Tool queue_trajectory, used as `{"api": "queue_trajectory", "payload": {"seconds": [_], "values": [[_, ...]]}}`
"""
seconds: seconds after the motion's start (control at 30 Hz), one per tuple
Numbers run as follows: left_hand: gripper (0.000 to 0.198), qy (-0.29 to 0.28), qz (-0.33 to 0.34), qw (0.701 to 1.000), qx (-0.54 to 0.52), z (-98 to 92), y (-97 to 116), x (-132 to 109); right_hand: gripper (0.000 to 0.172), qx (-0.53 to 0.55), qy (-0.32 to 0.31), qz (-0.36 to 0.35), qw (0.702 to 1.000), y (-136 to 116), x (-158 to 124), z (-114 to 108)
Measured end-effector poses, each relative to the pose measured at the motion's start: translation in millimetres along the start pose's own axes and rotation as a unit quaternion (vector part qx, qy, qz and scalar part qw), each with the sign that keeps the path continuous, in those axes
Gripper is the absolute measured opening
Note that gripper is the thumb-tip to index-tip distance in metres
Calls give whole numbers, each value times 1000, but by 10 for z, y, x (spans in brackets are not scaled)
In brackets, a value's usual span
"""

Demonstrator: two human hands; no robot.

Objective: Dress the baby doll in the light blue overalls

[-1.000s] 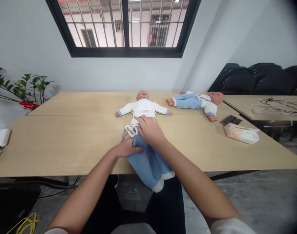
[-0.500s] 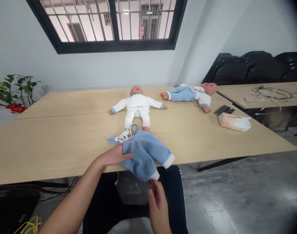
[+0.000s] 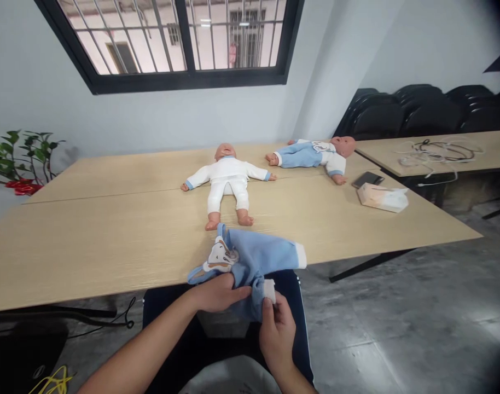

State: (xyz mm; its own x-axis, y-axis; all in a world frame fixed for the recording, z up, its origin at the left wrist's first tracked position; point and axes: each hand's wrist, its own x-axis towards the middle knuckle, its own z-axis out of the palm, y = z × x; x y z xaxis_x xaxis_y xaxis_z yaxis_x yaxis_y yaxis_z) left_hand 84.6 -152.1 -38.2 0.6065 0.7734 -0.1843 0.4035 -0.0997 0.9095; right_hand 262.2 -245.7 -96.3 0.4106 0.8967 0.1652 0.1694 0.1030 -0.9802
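Blue doll overalls [image 3: 262, 251] with white cuffs and an animal-face bib lie partly on the table's front edge and partly over my lap. My left hand [image 3: 221, 291] is closed round the gathered leg, its thumb on top of the cloth. With my right hand [image 3: 278, 323] I pinch the white cuff of the nearer leg between thumb and fingers. The other leg points right across the table edge. Just beyond the overalls a baby doll [image 3: 229, 183] in a white top and white leggings lies on its back, arms spread, feet toward me.
A second doll [image 3: 315, 155] in blue overalls lies at the back right. Near it are a dark phone [image 3: 368, 179] and a tissue pack [image 3: 382, 197]. Tangled cables [image 3: 442, 153] lie on the side table. A potted plant [image 3: 24, 156] stands at the left.
My right hand has moved up and taken the cuff. My left hand has shifted right, bunching the leg. The overalls have come nearer, uncovering the doll's feet.
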Motion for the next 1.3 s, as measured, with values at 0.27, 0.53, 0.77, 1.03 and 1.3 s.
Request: {"api": "queue_trajectory", "payload": {"seconds": [0.27,0.53,0.77,1.03,1.3], "values": [[66,186,-9,959,-214,403,-90,28,36,-34,-17,-1,999,76,48,-102],[71,101,-91,909,-394,525,-76,-86,32,-56,-135,-57,988,45,118,-72],[65,126,-72,952,-270,542,-98,-110,37,-36,-151,-82,984,74,16,-29],[63,195,-43,970,-135,461,-118,-101,34,-131,-151,-144,969,14,5,-42],[71,102,-2,994,-29,460,-61,-153,53,-147,-215,-183,948,-134,42,-25]]}}
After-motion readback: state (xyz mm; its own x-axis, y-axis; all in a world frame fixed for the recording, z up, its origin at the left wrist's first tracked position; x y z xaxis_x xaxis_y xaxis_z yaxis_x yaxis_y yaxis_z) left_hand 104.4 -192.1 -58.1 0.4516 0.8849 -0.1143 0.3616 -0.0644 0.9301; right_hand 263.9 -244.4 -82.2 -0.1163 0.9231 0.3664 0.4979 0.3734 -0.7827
